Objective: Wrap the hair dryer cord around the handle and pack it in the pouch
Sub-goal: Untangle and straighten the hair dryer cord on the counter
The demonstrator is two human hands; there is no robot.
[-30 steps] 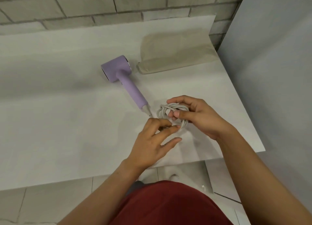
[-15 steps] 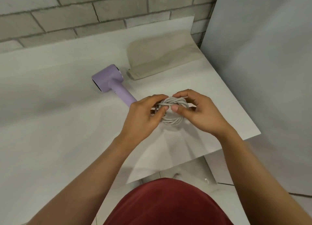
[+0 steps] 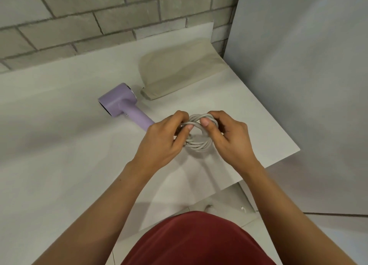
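A lilac hair dryer (image 3: 119, 102) lies on its side on the white table (image 3: 59, 155), its handle running toward my hands. Its grey cord (image 3: 199, 146) is wound into a small round coil held just above the table. My left hand (image 3: 161, 143) pinches the coil's left side between thumb and fingers. My right hand (image 3: 229, 137) grips the right side, thumb on top of the strands. The end of the handle is hidden behind my left hand. A beige cloth pouch (image 3: 179, 71) lies flat behind the dryer, near the wall.
A grey brick wall (image 3: 99, 21) runs along the back of the table. A plain grey panel (image 3: 298, 65) stands at the right. The table's front right corner (image 3: 296, 150) is close to my right hand, with tiled floor below.
My left hand has come up from below the coil and now pinches its left side. Both hands hold the coil, which sits slightly higher in the frame.
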